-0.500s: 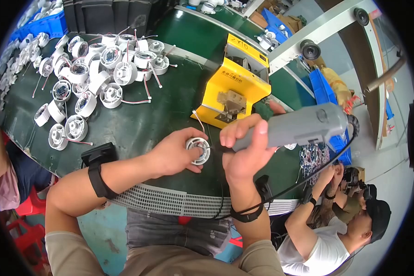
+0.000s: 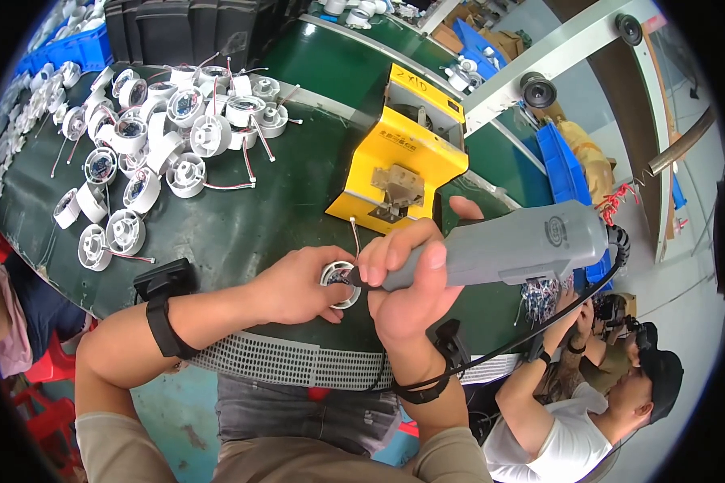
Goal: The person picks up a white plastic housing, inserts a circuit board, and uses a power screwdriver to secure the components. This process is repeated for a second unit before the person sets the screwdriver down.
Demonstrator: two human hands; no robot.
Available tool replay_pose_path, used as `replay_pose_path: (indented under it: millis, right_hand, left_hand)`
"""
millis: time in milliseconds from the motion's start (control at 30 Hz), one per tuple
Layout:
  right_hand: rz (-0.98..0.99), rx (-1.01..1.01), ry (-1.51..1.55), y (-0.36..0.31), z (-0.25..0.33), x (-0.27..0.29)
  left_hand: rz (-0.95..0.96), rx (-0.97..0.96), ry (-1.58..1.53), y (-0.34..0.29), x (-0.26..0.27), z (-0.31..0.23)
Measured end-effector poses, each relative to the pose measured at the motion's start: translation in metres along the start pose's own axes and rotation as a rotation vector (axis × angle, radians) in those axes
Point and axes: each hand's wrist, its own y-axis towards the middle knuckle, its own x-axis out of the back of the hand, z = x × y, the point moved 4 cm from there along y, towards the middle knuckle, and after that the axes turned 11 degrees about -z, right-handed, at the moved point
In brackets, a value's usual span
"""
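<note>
My left hand (image 2: 292,283) grips a small round white plastic housing (image 2: 337,278) on the green table, its fingers wrapped round the rim. A circuit board shows inside the housing, and a thin cable with a white connector (image 2: 353,222) sticks up beyond it. In my right hand (image 2: 411,294) is a grey electric screwdriver (image 2: 532,240), held tilted with its black nose at the housing's opening. The exact tip is hidden inside. Just beyond both hands stands a yellow screw feeder (image 2: 395,145) with a metal block on its front.
Many similar white housings (image 2: 187,175) with wires lie heaped at the left. A black crate (image 2: 185,36) stands behind them. The screwdriver's black cord (image 2: 507,342) loops past my right forearm. Bundled wires (image 2: 542,298) lie at the right, near a co-worker (image 2: 544,431).
The screwdriver has come left and down, so its nose now meets the housing; before, it was beside it. The left hand still holds the housing, and the whole view has shifted slightly.
</note>
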Motion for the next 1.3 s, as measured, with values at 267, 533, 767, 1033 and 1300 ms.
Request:
replay_pose_path:
  millis: [267, 533, 767, 1033, 1300]
  right_hand:
    - [0.019, -0.036, 0.000, -0.004, -0.006, -0.001]
    - [0.038, -0.049, 0.025, -0.006, -0.009, 0.001]
    - [0.105, -0.044, 0.022, -0.009, -0.015, 0.001]
    - [0.186, -0.042, 0.094, -0.006, -0.007, 0.005]
    - [-0.008, -0.157, 0.276, 0.029, -0.007, 0.036]
  left_hand:
    - [-0.017, -0.005, -0.003, -0.004, 0.000, -0.005]
    - [-0.023, -0.023, -0.004, -0.002, 0.000, -0.001]
    - [-0.009, -0.018, 0.008, 0.001, 0.000, 0.002]
    - [-0.003, -0.049, 0.002, -0.003, 0.008, -0.009]
    - [-1.038, -0.613, 0.901, -0.062, 0.073, -0.088]
